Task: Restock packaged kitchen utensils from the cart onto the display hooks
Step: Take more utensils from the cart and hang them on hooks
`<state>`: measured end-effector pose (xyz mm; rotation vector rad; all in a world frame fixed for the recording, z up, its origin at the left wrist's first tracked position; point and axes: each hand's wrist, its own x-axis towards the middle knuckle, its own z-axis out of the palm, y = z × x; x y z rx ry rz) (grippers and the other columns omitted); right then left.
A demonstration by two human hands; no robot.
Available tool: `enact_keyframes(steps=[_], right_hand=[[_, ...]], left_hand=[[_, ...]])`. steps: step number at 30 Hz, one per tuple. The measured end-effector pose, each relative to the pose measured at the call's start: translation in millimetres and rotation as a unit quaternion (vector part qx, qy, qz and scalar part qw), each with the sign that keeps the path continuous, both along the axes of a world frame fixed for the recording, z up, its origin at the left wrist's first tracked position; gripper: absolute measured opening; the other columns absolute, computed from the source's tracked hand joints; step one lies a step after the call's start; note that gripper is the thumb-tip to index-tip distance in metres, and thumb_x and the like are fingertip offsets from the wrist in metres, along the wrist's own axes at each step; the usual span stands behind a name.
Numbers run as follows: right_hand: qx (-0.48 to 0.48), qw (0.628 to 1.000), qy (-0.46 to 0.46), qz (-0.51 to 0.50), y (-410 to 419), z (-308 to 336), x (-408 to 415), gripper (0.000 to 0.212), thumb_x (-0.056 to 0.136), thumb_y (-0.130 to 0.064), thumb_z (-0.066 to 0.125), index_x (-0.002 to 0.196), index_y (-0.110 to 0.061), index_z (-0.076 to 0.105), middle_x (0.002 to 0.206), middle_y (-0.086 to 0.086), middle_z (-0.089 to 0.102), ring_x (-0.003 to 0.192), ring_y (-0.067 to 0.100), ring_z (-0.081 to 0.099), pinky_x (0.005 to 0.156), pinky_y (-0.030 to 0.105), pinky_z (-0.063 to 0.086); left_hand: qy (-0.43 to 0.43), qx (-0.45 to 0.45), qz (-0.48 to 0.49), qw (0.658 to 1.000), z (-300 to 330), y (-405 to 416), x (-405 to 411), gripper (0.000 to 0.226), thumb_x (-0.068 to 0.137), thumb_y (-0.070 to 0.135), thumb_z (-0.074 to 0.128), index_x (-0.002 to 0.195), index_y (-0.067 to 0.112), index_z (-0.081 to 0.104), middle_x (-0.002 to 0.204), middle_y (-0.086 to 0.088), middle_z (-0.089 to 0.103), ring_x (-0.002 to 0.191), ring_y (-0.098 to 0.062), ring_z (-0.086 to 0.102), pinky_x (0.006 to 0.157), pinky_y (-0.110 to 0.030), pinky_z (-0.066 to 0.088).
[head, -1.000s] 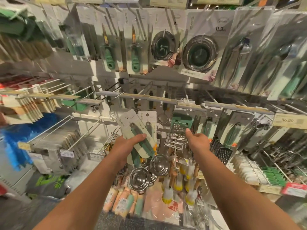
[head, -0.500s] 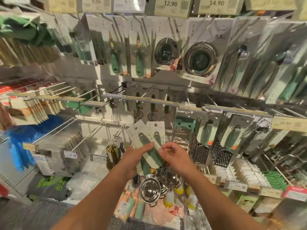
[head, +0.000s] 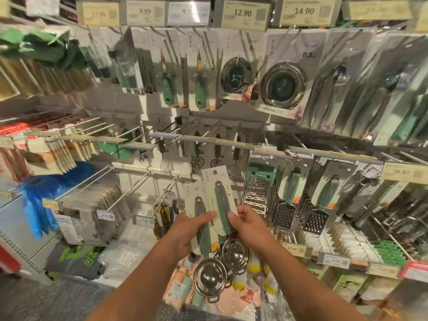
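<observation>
Empty hooks jut out just left of both hands; left hand grips one carded utensil, right hand pinches another card.

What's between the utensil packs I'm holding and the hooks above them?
Nothing visible blocks them. Both hands, left hand and right hand, hold the carded packs in open air below the hook rail; whisks already hang on some hooks there.

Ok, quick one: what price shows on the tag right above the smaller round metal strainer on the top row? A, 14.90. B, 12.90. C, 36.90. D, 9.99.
B: the tag reading 12.90 sits directly over the smaller strainer pack, while the 14.90 tag is over the larger strainer pack.
</observation>
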<state>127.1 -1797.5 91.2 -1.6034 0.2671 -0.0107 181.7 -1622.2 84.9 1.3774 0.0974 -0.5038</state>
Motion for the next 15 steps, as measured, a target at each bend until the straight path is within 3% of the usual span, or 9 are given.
enact_keyframes(steps=[2, 6, 11, 15], right_hand=[[-0.002, 1.0, 0.002, 0.007, 2.5, -1.2, 1.0, 0.011, 0.105, -0.021, 0.057, 0.115, -0.016, 0.057, 0.114, 0.006, 0.073, 0.101, 0.023, 0.073, 0.09, 0.041, 0.06], [0.023, 1.0, 0.005, 0.014, 9.8, -2.2, 5.0, 0.013, 0.108, -0.018, 0.053, 0.12, -0.016, 0.056, 0.115, 0.003, 0.074, 0.096, 0.016, 0.075, 0.074, 0.026, 0.057], [0.044, 0.999, 0.02, 0.002, 12.9, -5.3, 9.7, 0.017, 0.109, -0.02, 0.049, 0.123, -0.018, 0.06, 0.116, 0.003, 0.074, 0.104, 0.018, 0.072, 0.081, 0.031, 0.054], [0.026, 0.999, 0.021, -0.003, 13.2, -10.2, 12.0, 0.017, 0.109, -0.022, 0.05, 0.122, -0.019, 0.06, 0.116, 0.002, 0.074, 0.101, 0.016, 0.073, 0.075, 0.025, 0.053]], left_hand=[[-0.01, 0.022, 0.014, 1.0, -0.7, 3.3, -0.3, 0.067, 0.061, 0.031, 0.099, 0.12, 0.011, 0.072, 0.104, -0.01, 0.08, 0.1, -0.033, 0.076, 0.095, -0.057, 0.058], [-0.014, 0.04, 0.042, 0.998, 0.5, 8.3, -2.7, 0.044, 0.076, 0.023, 0.091, 0.115, 0.013, 0.074, 0.097, -0.007, 0.081, 0.094, -0.028, 0.077, 0.092, -0.052, 0.06], [0.0, 0.03, 0.074, 0.997, -0.2, 17.1, -4.4, 0.046, 0.076, 0.026, 0.091, 0.116, 0.013, 0.073, 0.1, -0.01, 0.08, 0.098, -0.033, 0.076, 0.093, -0.058, 0.058], [0.001, 0.045, 0.109, 0.993, -2.1, 26.4, -0.4, 0.057, 0.066, 0.032, 0.095, 0.114, 0.014, 0.072, 0.102, -0.01, 0.079, 0.102, -0.035, 0.073, 0.097, -0.059, 0.055]])
